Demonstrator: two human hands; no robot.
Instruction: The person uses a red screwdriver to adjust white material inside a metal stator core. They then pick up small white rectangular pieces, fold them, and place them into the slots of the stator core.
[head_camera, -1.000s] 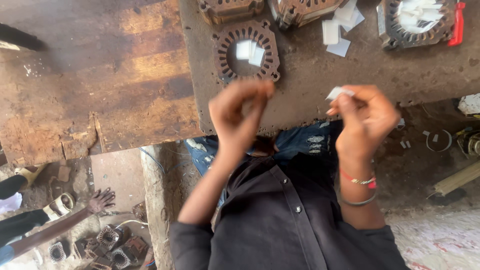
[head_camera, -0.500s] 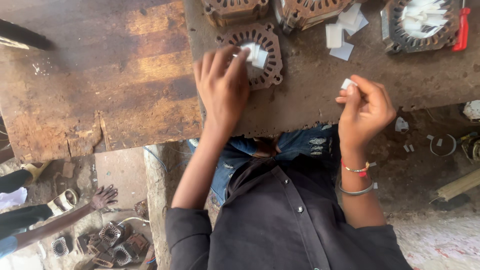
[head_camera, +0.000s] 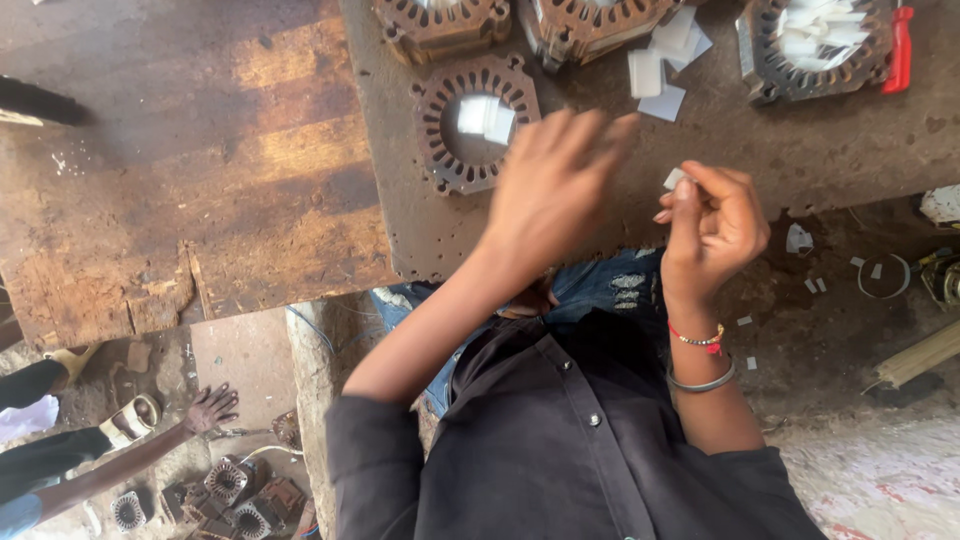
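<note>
Pinching a small white paper slip (head_camera: 674, 179) between thumb and fingertips, the right hand (head_camera: 712, 225) is raised over the near edge of the workbench (head_camera: 800, 150), fingers curled together and clamped on the slip. A red bead bracelet (head_camera: 698, 341) and a metal bangle (head_camera: 703, 381) sit on that wrist.

Left hand (head_camera: 552, 190): motion-blurred, held above the bench just right of the nearest stator core (head_camera: 477, 122). Fingers look extended and slightly apart, pointing up-right; nothing visibly held, though blur hides whether the fingertips touch anything.

Nearest stator core: flat on the bench, round slotted ring with squared corners, rusty brown. Two white paper pieces (head_camera: 486, 116) lie inside its bore.

Along the far edge of the bench:
- second stator core (head_camera: 440, 25), partly cut off by the frame;
- third stator core (head_camera: 590, 28), beside it;
- loose stack of white paper rectangles (head_camera: 662, 62), just right of the third core;
- fourth stator core (head_camera: 815, 45) at far right, bore filled with white paper strips, with a red-handled tool (head_camera: 902, 50) touching its right side.

Left of the bench: a worn wooden tabletop (head_camera: 180, 170), well lit in patches.

Floor right of the person: scattered paper scraps (head_camera: 798, 238) and a wire ring (head_camera: 884, 277).

Lower left: another person's hand (head_camera: 210, 407) rests on the ground near a cluster of more stator cores (head_camera: 235, 490); a sandalled foot (head_camera: 135, 418) is beside it.
</note>
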